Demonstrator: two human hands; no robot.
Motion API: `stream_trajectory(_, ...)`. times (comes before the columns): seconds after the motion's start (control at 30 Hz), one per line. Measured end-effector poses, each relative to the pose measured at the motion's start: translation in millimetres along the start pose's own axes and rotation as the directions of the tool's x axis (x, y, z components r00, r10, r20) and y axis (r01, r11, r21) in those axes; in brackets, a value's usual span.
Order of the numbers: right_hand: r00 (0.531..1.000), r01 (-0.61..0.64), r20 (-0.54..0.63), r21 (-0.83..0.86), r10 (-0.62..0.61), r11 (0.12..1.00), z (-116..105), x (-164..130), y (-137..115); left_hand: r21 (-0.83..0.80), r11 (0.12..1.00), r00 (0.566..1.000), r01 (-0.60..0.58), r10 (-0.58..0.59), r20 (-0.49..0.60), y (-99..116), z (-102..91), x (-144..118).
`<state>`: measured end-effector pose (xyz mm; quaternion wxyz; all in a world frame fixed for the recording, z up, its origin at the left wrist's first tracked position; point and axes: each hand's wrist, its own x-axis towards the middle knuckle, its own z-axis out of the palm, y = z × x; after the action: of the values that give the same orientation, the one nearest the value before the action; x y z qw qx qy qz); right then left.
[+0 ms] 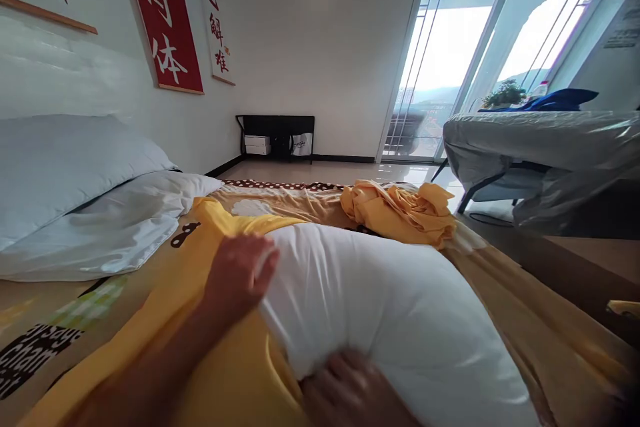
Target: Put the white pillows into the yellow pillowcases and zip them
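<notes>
Head view: on the bed, left hand (240, 277) grips the yellow pillowcase (220, 360) edge while right hand (350, 390) clutches the white pillow (395, 313), whose bulk could slip free or bunch the fabric.

The left hand (240, 277) lies on the near-left side of the big pillow (395, 320), its fingers (263, 263) on the pillow's top edge, and the right hand (350, 390) presses the pillow's near edge, just right of a pillowcase (235, 373) that lies under the left arm. Past the fingers, behind the pillow, a bunched cloth (400, 210) sits on the bed (525, 320), and far left of the fingers two more pillows (75, 200) lie stacked by the wall. Far right of the fingers, beside the bed, stands a covered chair (540, 147), with the window (450, 47) behind it and a low shelf (277, 137) against the back wall.
</notes>
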<state>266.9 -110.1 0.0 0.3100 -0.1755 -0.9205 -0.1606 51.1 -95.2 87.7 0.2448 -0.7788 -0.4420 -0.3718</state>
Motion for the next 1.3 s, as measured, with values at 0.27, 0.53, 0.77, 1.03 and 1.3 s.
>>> stream_trajectory(0.27, 0.956, -0.092, 0.291, 0.149, 0.045, 0.985, -56, 23, 55, 0.245, 0.916, 0.818, 0.317, -0.395, 0.419, -71, 69.1, 0)
stream_trajectory(0.53, 0.441, -0.827, 0.390, -0.174, 0.809, 0.534, -54, 23, 176, 0.248, 0.875, 0.773, 0.416, -0.484, 0.410, -67, 61.7, 3)
stream_trajectory(0.77, 0.547, -0.801, 0.198, -0.157, 0.813, 0.577, -99, 34, 111, 0.254, 0.877, 0.803, 0.409, -0.478, 0.356, -71, 21.3, 23)
stream_trajectory(1.03, 0.904, -0.423, -0.206, -0.300, 0.375, 0.855, -147, 38, 31, 0.051, 0.980, 0.889, 0.195, -0.198, 0.413, -12, -27.4, 111)
stream_trajectory(1.3, 0.916, -0.176, -0.399, -0.339, 0.028, 0.924, -165, 76, -11, -0.191, 0.966, 0.934, 0.175, -0.102, 0.342, 24, -50.4, 140)
